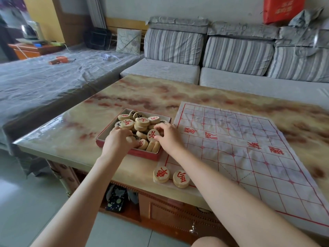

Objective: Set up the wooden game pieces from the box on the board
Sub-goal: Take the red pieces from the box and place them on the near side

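Both my hands are down in the red box (142, 155), which sits on the surface (71, 132) at about 11 o'clock from me, its right wall touching the left edge of the board (249, 139). I judge it was set that close so each carry is short.

My right hand (169, 138) has its thumb and fingers clamped on the rim of a red-marked disc (153, 134), tilted up off the heap, face toward me so I can read the character. My left hand (118, 139) is at the box's 7 o'clock corner, fingers curled down among the wooden discs (142, 122). I cannot tell whether they have closed on one or are only raking the pile apart.

Two discs (161, 174) stand flat, red faces up, side by side at the board's 7 o'clock corner. That looks like the start of my back rank, so the job is barely begun. The heap is loose and stacked, so lifting carelessly could spill neighbours.
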A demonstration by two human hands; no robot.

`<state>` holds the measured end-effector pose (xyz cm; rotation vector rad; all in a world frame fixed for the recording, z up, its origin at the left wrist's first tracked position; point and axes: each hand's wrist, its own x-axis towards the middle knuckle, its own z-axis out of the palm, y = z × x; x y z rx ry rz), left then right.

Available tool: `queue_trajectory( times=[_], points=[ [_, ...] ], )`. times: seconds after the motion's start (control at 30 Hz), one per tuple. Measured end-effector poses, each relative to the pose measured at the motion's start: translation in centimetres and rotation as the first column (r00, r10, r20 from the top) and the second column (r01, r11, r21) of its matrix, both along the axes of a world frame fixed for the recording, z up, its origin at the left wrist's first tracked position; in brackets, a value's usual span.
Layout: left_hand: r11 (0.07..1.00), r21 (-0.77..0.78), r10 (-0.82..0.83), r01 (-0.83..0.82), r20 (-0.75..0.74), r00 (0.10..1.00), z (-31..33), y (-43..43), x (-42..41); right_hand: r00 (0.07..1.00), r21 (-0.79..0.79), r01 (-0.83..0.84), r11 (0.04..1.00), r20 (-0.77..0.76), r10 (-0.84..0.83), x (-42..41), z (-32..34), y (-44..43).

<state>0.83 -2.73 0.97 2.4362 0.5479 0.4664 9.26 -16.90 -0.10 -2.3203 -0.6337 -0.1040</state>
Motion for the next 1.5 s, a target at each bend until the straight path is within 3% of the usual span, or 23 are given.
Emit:
queue_trajectory(
  times=[0.1, 0.17, 0.23, 0.3, 0.33, 0.4, 0.47, 0.53, 0.6, 0.7, 0.9, 1.23, 1.5],
  points=[
    [0.993, -0.113, -0.002, 0.016, 0.127, 0.992, -0.9, 0.8, -0.8, 0.999, 0.112, 0.037, 0.993, -0.019, -0.035, -0.4, 0.3, -0.4],
    [0.961, -0.272, 0.019, 0.046, 0.234, 0.972, -0.9, 0.9, -1.6, 0.996, 0.228, 0.072, 0.971, -0.065, -0.059, -0.9, 1.0, -0.9],
    [0.89, -0.428, 0.015, 0.156, 0.369, 0.929, -0.5, 0.5, -2.4, 0.97, 0.461, 0.113, 0.88, -0.244, 0.004, -1.3, 1.8, -1.8],
    [0.748, -0.571, -0.005, 0.339, 0.507, 0.862, 0.2, -0.1, -3.3, 0.872, 0.67, 0.186, 0.719, -0.449, 0.193, -1.9, 2.5, -2.7],
    [0.625, -0.645, 0.008, 0.438, 0.567, 0.824, 0.4, -0.3, -3.7, 0.82, 0.727, 0.218, 0.651, -0.498, 0.282, -2.3, 2.9, -3.3],
    [0.323, -0.755, 0.06, 0.571, 0.619, 0.783, 0.5, -0.9, -4.4, 0.735, 0.779, 0.262, 0.57, -0.544, 0.404, -3.2, 3.5, -4.6],
    [0.197, -0.781, 0.032, 0.593, 0.609, 0.792, 0.4, -1.7, -4.7, 0.66, 0.793, 0.291, 0.535, -0.571, 0.487, -4.0, 3.6, -6.1],
    [0.211, -0.793, -0.05, 0.572, 0.575, 0.816, 0.1, -2.6, -4.8, 0.615, 0.776, 0.284, 0.563, -0.598, 0.514, -4.5, 3.4, -7.7],
    [0.288, -0.786, -0.122, 0.547, 0.537, 0.835, -0.3, -3.4, -4.8, 0.62, 0.73, 0.252, 0.635, -0.626, 0.473, -5.0, 3.1, -9.3],
    [0.42, -0.751, -0.202, 0.51, 0.471, 0.859, -0.4, -4.5, -4.7, 0.698, 0.598, 0.19, 0.779, -0.64, 0.321, -5.6, 2.7, -11.4],
    [0.535, -0.673, -0.273, 0.511, 0.434, 0.858, -0.1, -7.0, -4.5, 0.85, 0.301, 0.115, 0.947, -0.523, 0.063, -7.1, 1.7, -16.0],
    [0.647, -0.572, -0.345, 0.504, 0.37, 0.863, -0.7, -9.9, -4.4, 0.94, 0.108, 0.05, 0.993, -0.342, -0.01, -8.9, 0.2, -18.5],
    [0.736, -0.502, -0.327, 0.455, 0.325, 0.887, -1.0, -9.8, -4.2, 0.941, 0.125, 0.098, 0.987, -0.334, -0.051, -7.8, 0.0, -19.1]
  ],
)
